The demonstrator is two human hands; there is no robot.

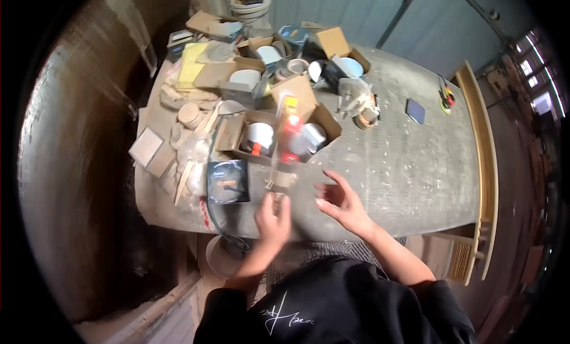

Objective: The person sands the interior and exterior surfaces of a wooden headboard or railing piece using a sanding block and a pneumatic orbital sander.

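Note:
My left hand (273,222) is closed at the table's near edge, with its fingers wrapped round the lower end of something. From that fist a long red-and-yellow thing (290,130) reaches away from me, too smeared by motion for its kind to show. It passes in front of an open cardboard box (234,136) with white round pieces inside. My right hand (344,210) hovers to the right of the fist, empty, its fingers curved and apart. A dark square box (228,182) with a picture on its lid lies to the left of my left hand.
More open cartons (333,42), a yellow sheet (193,65) and a plastic bag (198,160) crowd the left and far table (409,172). A cup of small tools (366,115), a dark blue pad (415,111) and a red-and-yellow hand tool (448,97) lie rightward, before a wooden frame (484,166).

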